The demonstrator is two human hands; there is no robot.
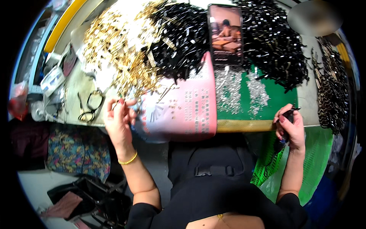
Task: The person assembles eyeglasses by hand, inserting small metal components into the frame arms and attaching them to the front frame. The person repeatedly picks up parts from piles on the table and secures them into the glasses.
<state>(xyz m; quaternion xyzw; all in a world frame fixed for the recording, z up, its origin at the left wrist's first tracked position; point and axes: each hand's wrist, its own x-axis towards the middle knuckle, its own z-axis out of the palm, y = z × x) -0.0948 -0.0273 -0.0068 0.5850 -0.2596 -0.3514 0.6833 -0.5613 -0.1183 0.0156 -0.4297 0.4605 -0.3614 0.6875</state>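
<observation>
My left hand [120, 115] is over the left edge of a pink and blue printed sheet [204, 114], its thumb and fingers curled together. Anything pinched there is too small to make out. Just beyond it lies a large heap of gold, shiny flat strips [118, 45]. Small grey pins [157, 113] and a few tiny gold bits [173, 108] rest on the sheet. At the table's front right edge, my right hand [291, 128] is closed round a dark slim thing [294, 109]. A dark end of it sticks out past the fingers; its kind is unclear.
Heaps of black shiny strips [179, 38] flank an upright phone [226, 53]. Tiny silver pieces [228, 93] cover part of a green mat [280, 91]. Eyeglasses [91, 105] lie at the left. Dark strands [331, 84] hang at the right, above a green bag [314, 156].
</observation>
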